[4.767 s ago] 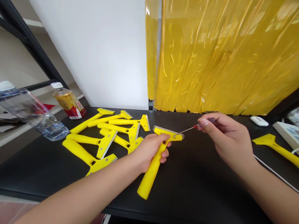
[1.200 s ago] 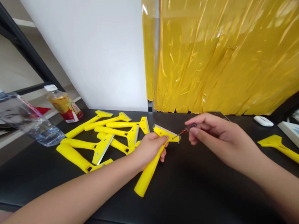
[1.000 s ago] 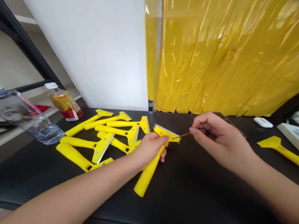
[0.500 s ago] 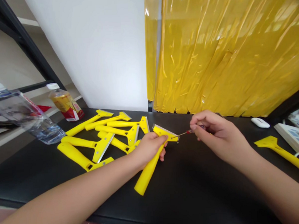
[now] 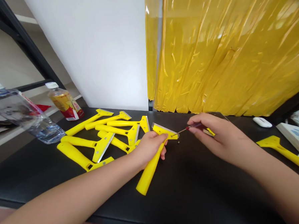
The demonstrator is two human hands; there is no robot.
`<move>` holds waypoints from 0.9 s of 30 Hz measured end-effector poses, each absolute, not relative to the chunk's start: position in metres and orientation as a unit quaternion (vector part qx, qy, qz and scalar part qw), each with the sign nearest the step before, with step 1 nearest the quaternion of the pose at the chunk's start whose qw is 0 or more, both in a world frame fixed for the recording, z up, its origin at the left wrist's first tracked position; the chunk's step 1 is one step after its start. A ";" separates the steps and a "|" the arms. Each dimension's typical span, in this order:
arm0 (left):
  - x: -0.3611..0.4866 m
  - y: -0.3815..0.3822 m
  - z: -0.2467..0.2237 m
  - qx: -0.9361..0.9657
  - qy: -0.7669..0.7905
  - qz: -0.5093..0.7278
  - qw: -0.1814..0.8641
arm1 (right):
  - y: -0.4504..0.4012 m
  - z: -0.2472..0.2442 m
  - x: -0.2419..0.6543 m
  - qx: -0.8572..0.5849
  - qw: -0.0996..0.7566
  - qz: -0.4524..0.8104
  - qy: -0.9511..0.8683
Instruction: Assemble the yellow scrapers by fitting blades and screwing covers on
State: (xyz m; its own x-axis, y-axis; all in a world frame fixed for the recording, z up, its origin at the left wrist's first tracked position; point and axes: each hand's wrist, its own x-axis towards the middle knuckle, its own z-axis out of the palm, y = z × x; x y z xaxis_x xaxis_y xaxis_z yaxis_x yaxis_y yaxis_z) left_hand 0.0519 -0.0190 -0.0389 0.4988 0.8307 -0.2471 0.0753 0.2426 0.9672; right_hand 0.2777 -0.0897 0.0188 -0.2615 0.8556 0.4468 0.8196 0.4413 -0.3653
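Note:
My left hand (image 5: pixel 153 147) is closed around the neck of a yellow scraper (image 5: pixel 150 173), thumb on top below its head. The scraper's head points away from me, with a metal blade along its far edge. Between the fingers of my right hand (image 5: pixel 210 130) is a screwdriver (image 5: pixel 183 131) with a dark red handle, and its tip meets the scraper's head near the right end. A small screw (image 5: pixel 178 142) lies on the black table just below the head's right corner. Several more yellow scrapers (image 5: pixel 101 148) lie in a loose group left of my left hand.
At the left stand a large clear water bottle (image 5: pixel 43 126) and a drink bottle (image 5: pixel 65 103). Another yellow scraper (image 5: pixel 279 145) lies on the right, beside a white power strip (image 5: pixel 295 137) and a small white case (image 5: pixel 262 122). Yellow plastic sheeting (image 5: pixel 211 55) hangs behind the table.
My right hand has shifted its hold on the screwdriver, with more of the handle now inside the palm. The held scraper has barely moved.

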 end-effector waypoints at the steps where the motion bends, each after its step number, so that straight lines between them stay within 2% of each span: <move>1: 0.052 -0.019 -0.039 0.540 0.415 0.289 0.672 | -0.089 0.018 0.278 -0.520 0.278 0.010 -0.808; 5: 0.051 -0.018 -0.039 0.532 0.430 0.306 0.662 | -0.089 0.016 0.278 -0.521 0.227 -0.030 -0.822; 10: 0.050 -0.020 -0.038 0.562 0.442 0.294 0.634 | -0.088 0.015 0.278 -0.569 0.250 0.010 -0.783; 13: 0.051 -0.021 -0.037 0.550 0.433 0.301 0.648 | -0.083 0.009 0.277 -0.590 0.326 0.154 -0.722; 15: 0.051 -0.021 -0.037 0.531 0.419 0.304 0.670 | -0.078 0.004 0.275 -0.571 0.406 0.221 -0.679; 17: 0.050 -0.020 -0.037 0.502 0.407 0.313 0.696 | -0.074 -0.001 0.273 -0.547 0.490 0.188 -0.652; 19: 0.049 -0.019 -0.037 0.469 0.397 0.330 0.716 | -0.071 -0.005 0.273 -0.539 0.533 0.113 -0.642; 21: 0.048 -0.017 -0.035 0.447 0.393 0.349 0.724 | -0.069 -0.008 0.275 -0.549 0.503 0.070 -0.664; 27: 0.047 -0.020 -0.027 0.439 0.386 0.403 0.704 | -0.061 -0.021 0.279 -0.547 0.204 0.098 -0.806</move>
State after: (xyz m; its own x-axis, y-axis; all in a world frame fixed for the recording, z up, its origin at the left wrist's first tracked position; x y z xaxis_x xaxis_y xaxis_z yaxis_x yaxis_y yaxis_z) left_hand 0.0472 -0.0201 -0.0270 0.3776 0.9064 -0.1893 -0.2295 0.2897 0.9292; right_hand 0.2786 -0.0612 -0.0214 -0.3177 0.9219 0.2217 0.8417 0.3818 -0.3818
